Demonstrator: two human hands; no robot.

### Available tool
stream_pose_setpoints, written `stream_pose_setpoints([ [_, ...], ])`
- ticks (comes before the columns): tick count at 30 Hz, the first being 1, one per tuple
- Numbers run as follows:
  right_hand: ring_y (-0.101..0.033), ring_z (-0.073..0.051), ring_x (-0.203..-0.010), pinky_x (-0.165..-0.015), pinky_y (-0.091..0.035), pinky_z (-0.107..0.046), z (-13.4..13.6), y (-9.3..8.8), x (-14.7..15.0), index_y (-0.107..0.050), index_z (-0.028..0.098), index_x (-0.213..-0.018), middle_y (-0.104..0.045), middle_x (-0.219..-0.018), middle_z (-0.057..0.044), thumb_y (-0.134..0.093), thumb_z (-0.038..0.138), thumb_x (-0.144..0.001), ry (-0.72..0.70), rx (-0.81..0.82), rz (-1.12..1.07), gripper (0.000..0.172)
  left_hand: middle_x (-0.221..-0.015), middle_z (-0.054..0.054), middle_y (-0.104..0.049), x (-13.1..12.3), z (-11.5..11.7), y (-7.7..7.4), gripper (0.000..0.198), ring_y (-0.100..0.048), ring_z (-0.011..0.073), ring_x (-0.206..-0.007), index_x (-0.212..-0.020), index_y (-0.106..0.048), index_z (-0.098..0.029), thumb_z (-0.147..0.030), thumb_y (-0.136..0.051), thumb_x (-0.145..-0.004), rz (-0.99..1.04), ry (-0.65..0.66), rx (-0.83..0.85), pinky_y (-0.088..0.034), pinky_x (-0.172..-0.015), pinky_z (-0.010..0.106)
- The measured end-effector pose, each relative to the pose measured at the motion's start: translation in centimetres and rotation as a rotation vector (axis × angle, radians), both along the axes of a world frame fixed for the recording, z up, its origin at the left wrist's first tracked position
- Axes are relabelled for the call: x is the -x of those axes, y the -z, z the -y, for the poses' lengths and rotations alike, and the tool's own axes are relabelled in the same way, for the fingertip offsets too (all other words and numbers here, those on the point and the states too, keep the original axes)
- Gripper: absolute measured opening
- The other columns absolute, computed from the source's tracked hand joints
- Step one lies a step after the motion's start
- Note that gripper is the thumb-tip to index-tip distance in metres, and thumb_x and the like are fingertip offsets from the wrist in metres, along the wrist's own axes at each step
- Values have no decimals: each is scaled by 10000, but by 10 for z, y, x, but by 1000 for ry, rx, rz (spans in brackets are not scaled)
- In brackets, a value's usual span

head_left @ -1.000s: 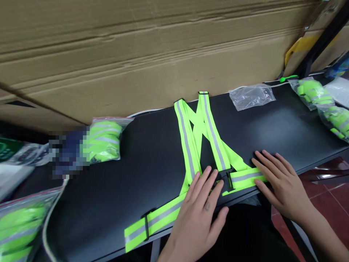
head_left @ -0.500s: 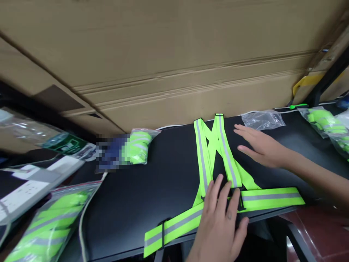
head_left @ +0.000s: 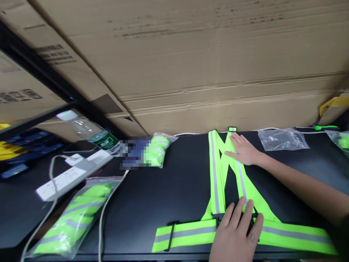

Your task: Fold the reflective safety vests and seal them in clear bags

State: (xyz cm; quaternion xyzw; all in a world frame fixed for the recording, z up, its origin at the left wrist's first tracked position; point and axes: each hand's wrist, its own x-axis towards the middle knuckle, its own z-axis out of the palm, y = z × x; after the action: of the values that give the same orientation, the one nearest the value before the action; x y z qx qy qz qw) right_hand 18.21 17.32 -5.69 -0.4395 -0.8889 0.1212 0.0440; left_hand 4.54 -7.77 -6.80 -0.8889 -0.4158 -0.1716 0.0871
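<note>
A neon yellow-green reflective vest (head_left: 216,174) with grey stripes lies spread on the black tabletop, its shoulder straps crossed near the top. My left hand (head_left: 236,233) rests palm down, fingers apart, over the waist belt and the lower strap ends. Beneath it, the black buckle area is partly hidden. My right hand (head_left: 245,150), flat with fingers extended, lies on the upper part of the right shoulder strap. A black slider (head_left: 171,236) sits near the belt's left end.
Bagged reflective vests (head_left: 73,218) lie at left, with another bag (head_left: 158,149) farther back. Beside them are a white power strip (head_left: 73,174), a cable and a plastic bottle (head_left: 92,133). An empty clear bag (head_left: 283,140) lies at back right, before large cardboard boxes (head_left: 218,58).
My right hand has come down from beside the vest onto its right strap. That strap now lies straighter, and my left hand stays at the belt. The view has shifted left.
</note>
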Motion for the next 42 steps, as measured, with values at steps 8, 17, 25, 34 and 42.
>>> stream_pose_setpoints([
  [8,-545,-381,-1274,-1059,-417,-524,-7,-29,54,-605,79,-1272,-651,-1273,-235,-398,566,-981,83,-113,-117,605,-1438,46,-617,-4,-1,-4,352,-581,257,-1330,-1360,-588,-269,-287,-462,-1031,-14,-51,-32,-500,-1090,384],
  [17,-690,-298,-864,-759,-500,-380,-66,-20,99,-640,178,-722,-710,-811,-115,-725,388,-817,219,135,-323,245,-1423,-2,-631,-7,0,-2,299,-533,214,-1379,-1293,-639,-285,-297,-541,-1011,51,-101,-24,-434,-1168,357],
  [25,-720,-235,-756,-729,-580,-369,-82,-14,86,-597,174,-758,-725,-753,-93,-666,303,-897,125,590,-757,202,-1482,72,-567,10,18,-27,486,-330,302,-1510,-1460,-482,-248,-457,-460,-1022,311,-230,51,-541,-1073,470],
  [34,-750,-225,-874,-893,-598,-446,-71,-13,81,-604,150,-949,-773,-963,-162,-578,275,-989,22,947,-1077,133,-1625,155,-344,18,-15,-62,685,-343,336,-1499,-1579,-206,-225,-437,-510,-1003,359,-492,404,-533,-1074,527],
  [42,-668,-144,-683,-748,-559,-298,-75,-5,79,-688,178,-767,-727,-729,-12,-850,457,-700,45,874,-1178,330,-1577,264,-387,47,-109,-64,784,-358,388,-1481,-1520,-330,-80,-434,-658,-902,952,-693,741,-325,-1195,551],
])
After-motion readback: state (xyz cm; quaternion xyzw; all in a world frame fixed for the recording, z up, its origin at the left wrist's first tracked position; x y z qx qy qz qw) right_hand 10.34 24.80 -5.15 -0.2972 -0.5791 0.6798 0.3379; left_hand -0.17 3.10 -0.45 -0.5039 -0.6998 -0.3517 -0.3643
